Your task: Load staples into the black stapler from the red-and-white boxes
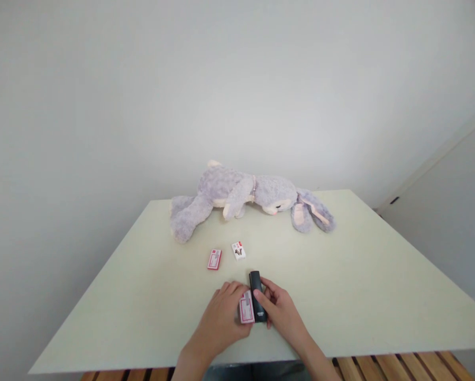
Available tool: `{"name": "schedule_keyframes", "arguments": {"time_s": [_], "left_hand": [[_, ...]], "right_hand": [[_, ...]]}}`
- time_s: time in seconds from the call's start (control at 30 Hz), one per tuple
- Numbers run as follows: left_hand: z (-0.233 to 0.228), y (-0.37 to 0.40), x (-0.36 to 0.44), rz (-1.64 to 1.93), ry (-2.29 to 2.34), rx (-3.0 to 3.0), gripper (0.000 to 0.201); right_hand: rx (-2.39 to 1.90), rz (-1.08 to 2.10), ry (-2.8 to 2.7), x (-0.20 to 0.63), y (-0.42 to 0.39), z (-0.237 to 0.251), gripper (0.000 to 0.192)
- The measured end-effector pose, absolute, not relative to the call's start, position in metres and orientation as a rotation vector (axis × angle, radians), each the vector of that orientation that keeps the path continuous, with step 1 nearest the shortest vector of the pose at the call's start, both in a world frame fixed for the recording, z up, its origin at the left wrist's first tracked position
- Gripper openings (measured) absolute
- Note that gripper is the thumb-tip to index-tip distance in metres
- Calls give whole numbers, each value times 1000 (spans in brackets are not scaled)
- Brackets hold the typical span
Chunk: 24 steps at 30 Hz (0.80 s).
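My left hand (224, 313) is closed around a small pink-and-white box (246, 312), with its fingers curled over the far end and the thumb by the near end. Right beside that box lies a black stapler (255, 280), lengthwise to me, with small pale lettering near its close end. My right hand (282, 309) grips the stapler from the right, thumb on top and fingers along its side. Box and stapler look to be touching side by side. Farther off on the table are another pink-and-white box (214, 259) and a small white box (238, 251) with a dark picture on it.
A large grey-lilac plush rabbit (241, 193) lies on its side across the back of the pale table (340, 296), ears to the right. Behind it rises a white wall (237, 95). Slatted wood (404, 366) shows below the table's front edge.
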State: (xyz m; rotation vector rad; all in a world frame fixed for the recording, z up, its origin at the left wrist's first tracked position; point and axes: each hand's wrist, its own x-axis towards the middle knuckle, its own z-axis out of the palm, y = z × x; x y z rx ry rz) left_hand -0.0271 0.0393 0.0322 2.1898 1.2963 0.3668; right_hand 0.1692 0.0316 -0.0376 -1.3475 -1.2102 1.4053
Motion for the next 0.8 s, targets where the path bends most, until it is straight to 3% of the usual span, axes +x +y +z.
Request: {"name": "schedule_keyframes", "arguments": {"time_s": [0.1, 0.2, 0.4, 0.53, 0.73, 0.8], "left_hand": [[27, 54, -41, 475, 1330, 2110, 52], [22, 86, -68, 570, 1717, 1972, 43], [12, 129, -91, 437, 1889, 1941, 54], [12, 107, -88, 312, 1816, 1971, 59], [20, 52, -93, 138, 1596, 1994, 85], [24, 42, -93, 146, 1506, 2016, 80]], "right_hand": [[-1348, 1412, -1200, 170, 32, -40, 70], [-1359, 1421, -1189, 170, 32, -41, 73], [-1350, 1437, -1183, 170, 32, -43, 71], [-1347, 1438, -1172, 169, 32, -45, 71], [-1345, 1422, -1194, 170, 32, -41, 69], [-1343, 1428, -1197, 170, 33, -39, 70]]}}
